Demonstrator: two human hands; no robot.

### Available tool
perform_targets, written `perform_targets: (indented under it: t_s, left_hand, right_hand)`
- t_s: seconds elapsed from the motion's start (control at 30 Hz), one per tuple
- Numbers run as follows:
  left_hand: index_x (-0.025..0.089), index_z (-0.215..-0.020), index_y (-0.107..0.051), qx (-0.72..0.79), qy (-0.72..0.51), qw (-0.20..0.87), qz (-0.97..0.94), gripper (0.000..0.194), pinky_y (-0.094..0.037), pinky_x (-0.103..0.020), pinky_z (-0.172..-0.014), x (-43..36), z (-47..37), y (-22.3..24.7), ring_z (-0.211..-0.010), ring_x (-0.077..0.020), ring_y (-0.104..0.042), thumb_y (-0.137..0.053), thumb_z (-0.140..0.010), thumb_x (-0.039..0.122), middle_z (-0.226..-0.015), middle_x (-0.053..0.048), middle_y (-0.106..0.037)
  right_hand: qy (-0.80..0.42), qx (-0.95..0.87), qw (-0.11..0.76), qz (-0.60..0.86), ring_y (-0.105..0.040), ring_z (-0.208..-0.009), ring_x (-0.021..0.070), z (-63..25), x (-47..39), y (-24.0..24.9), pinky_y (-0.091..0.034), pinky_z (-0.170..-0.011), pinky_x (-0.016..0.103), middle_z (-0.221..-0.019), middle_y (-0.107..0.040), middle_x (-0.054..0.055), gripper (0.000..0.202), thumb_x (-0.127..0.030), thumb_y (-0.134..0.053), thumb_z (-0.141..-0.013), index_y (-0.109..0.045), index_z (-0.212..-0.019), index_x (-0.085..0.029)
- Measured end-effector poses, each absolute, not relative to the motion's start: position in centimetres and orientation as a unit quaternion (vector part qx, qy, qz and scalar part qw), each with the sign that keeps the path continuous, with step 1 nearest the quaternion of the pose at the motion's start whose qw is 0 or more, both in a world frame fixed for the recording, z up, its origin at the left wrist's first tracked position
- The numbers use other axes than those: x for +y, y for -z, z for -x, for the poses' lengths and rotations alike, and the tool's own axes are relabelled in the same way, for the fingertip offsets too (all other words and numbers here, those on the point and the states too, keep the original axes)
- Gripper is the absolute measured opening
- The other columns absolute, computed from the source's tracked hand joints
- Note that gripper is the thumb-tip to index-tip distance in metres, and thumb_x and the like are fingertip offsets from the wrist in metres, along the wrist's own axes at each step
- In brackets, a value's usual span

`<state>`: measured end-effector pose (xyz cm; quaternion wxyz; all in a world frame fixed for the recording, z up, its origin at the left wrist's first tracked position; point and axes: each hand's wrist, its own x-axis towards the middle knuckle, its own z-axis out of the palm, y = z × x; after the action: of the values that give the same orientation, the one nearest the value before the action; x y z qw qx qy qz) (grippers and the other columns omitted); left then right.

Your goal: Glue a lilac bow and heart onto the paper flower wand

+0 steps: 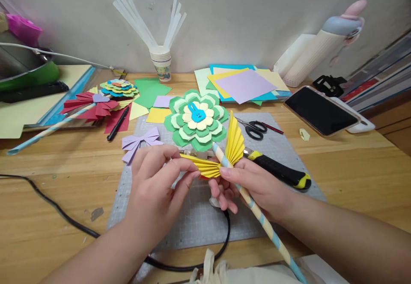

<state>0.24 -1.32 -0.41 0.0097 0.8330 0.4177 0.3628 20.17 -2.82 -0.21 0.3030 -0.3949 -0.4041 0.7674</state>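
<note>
A layered green and cream paper flower point(208, 137) with a blue rabbit face at its centre tops a striped paper stick point(257, 213). Fan-folded yellow paper point(235, 142) spreads like two leaves on either side of the stick. My right hand point(253, 181) is closed around the stick and the fan's middle, thumb on top. Between thumb and fingertips, my left hand point(160, 185) pinches the left leaf of the yellow fan. A purple paper bow point(140, 143) lies beside my left hand. Beneath both hands is a grey cutting mat point(192, 234).
Scissors point(253, 129) and a black-yellow tool point(279, 168) lie right of the flower. A second paper flower point(119, 88) rests at left. Paper cups with glue sticks point(160, 63), coloured sheets point(245, 85), and a phone point(321, 110) are farther back. A black cable point(48, 202) crosses the front.
</note>
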Motion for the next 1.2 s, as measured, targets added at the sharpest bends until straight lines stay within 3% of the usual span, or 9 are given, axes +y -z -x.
perform_targets:
  t_s: [0.17, 0.33, 0.57, 0.9, 1.0, 1.1, 1.2]
  left_hand:
    - [0.023, -0.087, -0.060, 0.396, -0.329, -0.027, -0.857, 0.011, -0.037, -0.037, -0.081, -1.2, -0.3, 0.4, -0.089, -0.0200, -0.049, -0.062, -0.080, 0.014, -0.092, -0.004, -0.054]
    - [0.019, -0.084, -0.059, 0.405, -0.265, -0.005, -0.875, 0.004, -0.037, -0.037, -0.082, -1.2, -0.5, 0.2, -0.091, -0.0221, -0.048, -0.057, -0.082, 0.016, -0.092, -0.006, -0.056]
    - [0.019, -0.082, -0.057, 0.414, -0.241, -0.003, -0.878, 0.008, -0.038, -0.036, -0.080, -1.3, -0.5, 0.2, -0.090, -0.0224, -0.046, -0.050, -0.087, 0.018, -0.094, -0.006, -0.055]
    - [0.022, -0.085, -0.056, 0.419, -0.349, 0.018, -0.838, 0.006, -0.035, -0.037, -0.085, -1.3, 0.1, 0.2, -0.092, -0.0207, -0.050, -0.054, -0.084, 0.016, -0.093, -0.005, -0.053]
    - [0.022, -0.078, -0.057, 0.433, -0.378, 0.145, -0.806, 0.011, -0.038, -0.032, -0.077, -1.5, 0.1, 0.1, -0.086, -0.0177, -0.051, -0.050, -0.086, 0.018, -0.085, -0.002, -0.054]
    - [0.022, -0.082, -0.056, 0.476, -0.388, 0.365, -0.700, 0.009, -0.040, -0.026, -0.062, -1.7, -0.4, 0.1, -0.070, -0.0140, -0.051, -0.061, -0.081, 0.030, -0.078, 0.001, -0.055]
    - [0.020, -0.086, -0.060, 0.478, -0.368, 0.553, -0.575, 0.021, -0.044, -0.027, -0.065, -1.8, -1.2, 0.1, -0.072, -0.0153, -0.055, -0.068, -0.075, 0.036, -0.081, -0.001, -0.061]
  right_hand:
    - [-0.739, -0.431, 0.306, 0.419, -0.050, -0.047, 0.0087, -20.1, -2.8, 0.3, -0.038, -0.044, 0.021, -0.057, -0.059, 0.004, 0.039, -0.046, -0.054, -0.081, -0.063, -0.068, -0.010]
    - [-0.708, -0.452, 0.290, 0.459, -0.050, -0.049, 0.0095, -20.1, -3.1, 1.0, -0.040, -0.047, 0.022, -0.057, -0.058, 0.003, 0.038, -0.047, -0.055, -0.082, -0.062, -0.069, -0.012]
    - [-0.707, -0.454, 0.285, 0.461, -0.050, -0.048, 0.0094, -20.1, -3.0, 0.8, -0.040, -0.047, 0.022, -0.056, -0.058, 0.002, 0.040, -0.048, -0.054, -0.082, -0.061, -0.066, -0.012]
    - [-0.763, -0.353, 0.358, 0.407, -0.053, -0.049, 0.0099, -20.6, -2.7, 0.6, -0.039, -0.044, 0.020, -0.059, -0.059, 0.005, 0.043, -0.046, -0.052, -0.085, -0.063, -0.065, -0.010]
    - [-0.785, -0.325, 0.379, 0.366, -0.055, -0.050, 0.0095, -20.7, -2.9, 0.8, -0.041, -0.044, 0.019, -0.061, -0.058, 0.004, 0.042, -0.045, -0.051, -0.086, -0.063, -0.066, -0.010]
    - [-0.791, -0.334, 0.380, 0.343, -0.055, -0.050, 0.0094, -20.6, -3.0, 0.7, -0.040, -0.044, 0.019, -0.062, -0.058, 0.004, 0.041, -0.045, -0.051, -0.087, -0.064, -0.068, -0.010]
    - [-0.790, -0.369, 0.355, 0.336, -0.052, -0.047, 0.0086, -20.5, -3.1, 0.4, -0.039, -0.045, 0.020, -0.059, -0.059, 0.004, 0.043, -0.046, -0.050, -0.086, -0.064, -0.068, -0.010]
